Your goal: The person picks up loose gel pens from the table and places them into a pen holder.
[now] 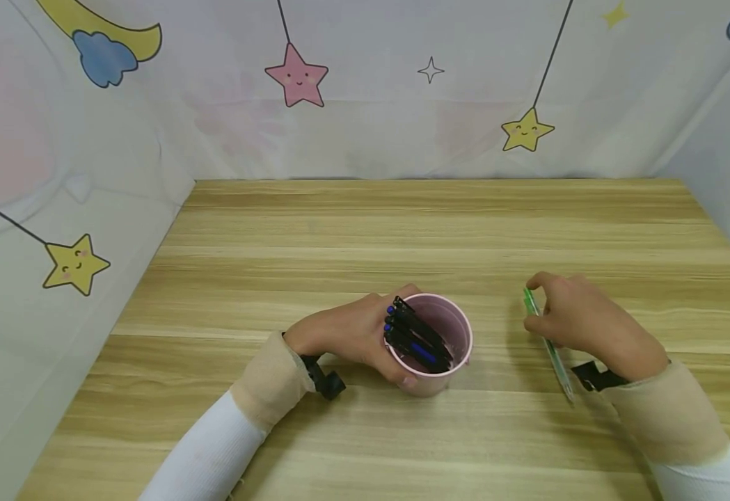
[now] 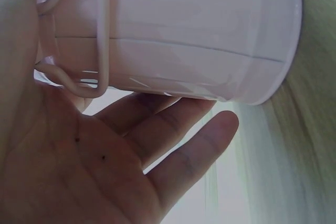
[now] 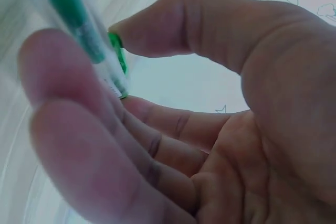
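My left hand (image 1: pixel 352 330) grips a small pink metal bucket (image 1: pixel 429 385) from its left side, thumb on the near wall. Several black pens (image 1: pixel 416 337), a few with blue ends, lean together inside it. A wire loop handle (image 2: pixel 103 40) shows on the bucket's wall in the left wrist view. To the right, my right hand (image 1: pixel 580 316) pinches the upper end of a clear pen with green parts (image 1: pixel 555 362) between thumb and fingers. This pen slants, its tip towards the near side. The right wrist view shows the thumb touching its green clip (image 3: pixel 116 51).
The wood-grain table (image 1: pixel 339 236) extends around both hands. White cloth walls (image 1: pixel 365 132) printed with stars and clouds stand along its back and sides. Each wrist wears a beige band with a black mount (image 1: pixel 327 379).
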The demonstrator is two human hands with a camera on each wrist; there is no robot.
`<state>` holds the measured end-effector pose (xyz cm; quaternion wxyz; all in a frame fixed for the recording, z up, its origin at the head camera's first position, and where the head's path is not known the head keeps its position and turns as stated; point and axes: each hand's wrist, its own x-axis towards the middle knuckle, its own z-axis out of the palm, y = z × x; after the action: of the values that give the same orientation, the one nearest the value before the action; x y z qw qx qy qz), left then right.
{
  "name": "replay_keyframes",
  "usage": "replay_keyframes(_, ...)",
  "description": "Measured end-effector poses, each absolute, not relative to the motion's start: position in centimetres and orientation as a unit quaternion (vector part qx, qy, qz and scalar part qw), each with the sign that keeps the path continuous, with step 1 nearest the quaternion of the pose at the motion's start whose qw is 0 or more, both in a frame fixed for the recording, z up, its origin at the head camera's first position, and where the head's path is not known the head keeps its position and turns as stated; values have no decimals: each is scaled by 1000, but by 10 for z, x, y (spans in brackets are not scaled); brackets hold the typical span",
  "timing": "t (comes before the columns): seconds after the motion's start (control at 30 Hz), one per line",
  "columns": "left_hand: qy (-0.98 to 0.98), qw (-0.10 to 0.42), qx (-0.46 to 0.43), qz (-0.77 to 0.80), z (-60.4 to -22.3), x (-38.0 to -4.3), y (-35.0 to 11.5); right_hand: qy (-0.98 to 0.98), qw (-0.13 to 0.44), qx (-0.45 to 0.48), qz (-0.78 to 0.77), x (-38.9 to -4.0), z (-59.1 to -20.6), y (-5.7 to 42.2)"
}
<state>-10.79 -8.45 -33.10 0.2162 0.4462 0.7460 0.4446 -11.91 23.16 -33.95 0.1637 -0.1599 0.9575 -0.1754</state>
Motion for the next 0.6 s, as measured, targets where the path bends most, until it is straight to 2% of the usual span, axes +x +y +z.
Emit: replay_keyframes(0.6,754,211,444,436,-328,-108,-83,961,112,-166,-189,-120,-333,228)
